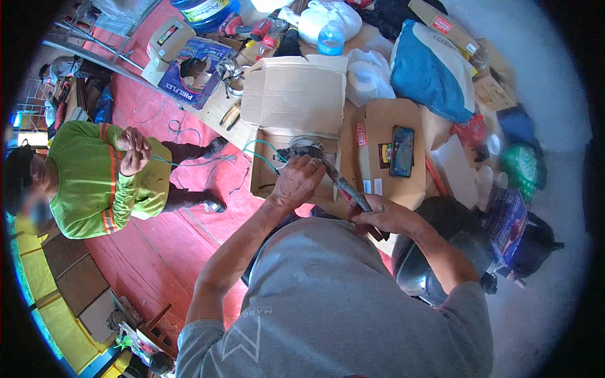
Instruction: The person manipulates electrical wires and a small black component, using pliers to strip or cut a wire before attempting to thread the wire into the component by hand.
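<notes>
My left hand (297,181) is closed at the near side of a dark round metal part (304,147) in an open cardboard box (293,94). Its fingertips are partly hidden, so what they pinch cannot be made out. A thin green wire (257,142) loops out of the box beside that hand. My right hand (382,216) grips the near end of a long metal hand tool (346,188) with a worn reddish and grey shaft. The tool slants up and left, its far end close to my left fingers and the metal part.
To the right, a phone (401,151) lies on a closed cardboard box (384,114). Behind are a water bottle (331,39) and a blue-and-white bag (432,72). At left, a person in a green shirt (107,176) handles green wire above the red floor (183,252). A black helmet (444,242) sits at right.
</notes>
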Motion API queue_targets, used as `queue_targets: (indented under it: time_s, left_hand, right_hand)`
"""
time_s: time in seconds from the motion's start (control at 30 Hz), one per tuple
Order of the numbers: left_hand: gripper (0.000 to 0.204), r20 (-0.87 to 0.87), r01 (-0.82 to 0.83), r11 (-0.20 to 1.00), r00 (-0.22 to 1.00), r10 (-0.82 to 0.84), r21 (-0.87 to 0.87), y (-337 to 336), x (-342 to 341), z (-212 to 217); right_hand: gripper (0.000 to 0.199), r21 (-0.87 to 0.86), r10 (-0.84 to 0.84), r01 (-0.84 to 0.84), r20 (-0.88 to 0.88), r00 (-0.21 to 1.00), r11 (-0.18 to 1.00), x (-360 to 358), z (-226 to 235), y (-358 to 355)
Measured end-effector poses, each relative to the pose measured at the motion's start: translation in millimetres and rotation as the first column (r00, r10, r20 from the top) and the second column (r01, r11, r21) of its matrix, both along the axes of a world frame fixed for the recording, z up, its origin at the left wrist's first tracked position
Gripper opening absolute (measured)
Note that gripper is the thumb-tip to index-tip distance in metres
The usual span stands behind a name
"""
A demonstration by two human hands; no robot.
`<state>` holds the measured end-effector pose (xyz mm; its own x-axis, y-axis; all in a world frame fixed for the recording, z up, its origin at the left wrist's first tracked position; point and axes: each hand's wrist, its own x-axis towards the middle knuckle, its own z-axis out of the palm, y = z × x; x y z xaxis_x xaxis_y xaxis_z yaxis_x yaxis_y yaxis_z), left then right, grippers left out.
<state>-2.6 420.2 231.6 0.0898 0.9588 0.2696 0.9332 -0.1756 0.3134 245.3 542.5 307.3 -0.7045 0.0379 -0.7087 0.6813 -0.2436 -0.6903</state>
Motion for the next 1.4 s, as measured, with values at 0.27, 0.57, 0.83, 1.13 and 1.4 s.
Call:
queue_targets:
  time_s: [0.27, 0.57, 0.83, 1.13, 1.4]
  left_hand:
    - [0.027, 0.110, -0.058, 0.998, 0.993, 0.053, 0.037, 5, -3, 1]
    - [0.009, 0.426, -0.188, 0.981, 0.885, 0.190, -0.048, 12, -14, 18]
    - [0.022, 0.749, -0.337, 0.925, 0.564, 0.349, -0.177, 18, -19, 19]
    - [0.012, 0.687, -0.302, 0.935, 0.641, 0.342, -0.184, 22, -25, 29]
    - [0.015, 0.617, -0.305, 0.952, 0.745, 0.254, -0.025, 19, -39, 16]
  right_hand:
    - [0.028, 0.065, 0.032, -0.027, -0.071, 0.997, 0.998, 4, -8, 0]
    - [0.039, 0.017, -0.208, 0.217, -0.219, 0.953, 0.976, 51, -56, -24]
    - [0.048, 0.670, -0.149, 0.220, -0.162, 0.975, 0.709, 73, -141, -68]
    - [0.070, 0.827, -0.139, 0.303, -0.270, 0.953, 0.473, 57, -196, -89]
    - [0.053, 0.902, -0.307, 0.357, -0.278, 0.910, 0.242, 25, -186, -97]
